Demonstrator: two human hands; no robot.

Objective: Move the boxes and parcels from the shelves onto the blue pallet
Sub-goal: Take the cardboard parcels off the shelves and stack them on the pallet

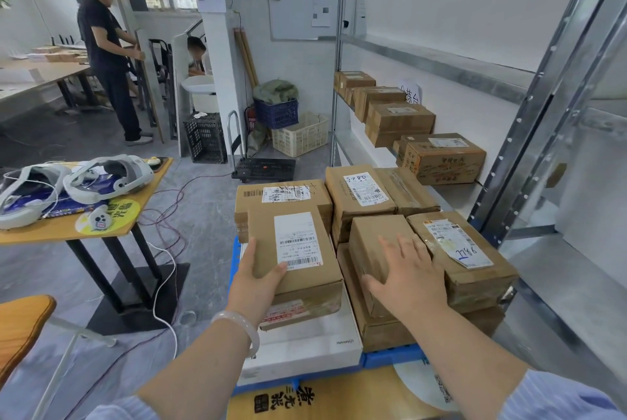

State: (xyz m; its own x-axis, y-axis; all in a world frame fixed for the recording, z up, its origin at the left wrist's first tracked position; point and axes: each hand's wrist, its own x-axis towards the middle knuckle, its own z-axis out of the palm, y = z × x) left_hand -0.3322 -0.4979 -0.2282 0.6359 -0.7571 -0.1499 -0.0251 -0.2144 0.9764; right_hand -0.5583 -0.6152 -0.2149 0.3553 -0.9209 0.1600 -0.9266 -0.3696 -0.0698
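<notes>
Squaring a labelled box on the blue pallet [390, 357] stack.
My left hand [256, 280] clasped the labelled box [298, 250] at its near corner, thumb on top, so I could steer it square over the parcels beneath. My right hand [410, 270] lay flat on the plain box [380, 246] beside it, fingers spread and gripping nothing, likely to stop it shifting. More boxes [441, 158] waited on the shelf [453, 197].

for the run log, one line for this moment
left hand grips labelled box | right hand flat on plain box | more boxes on shelf
</notes>
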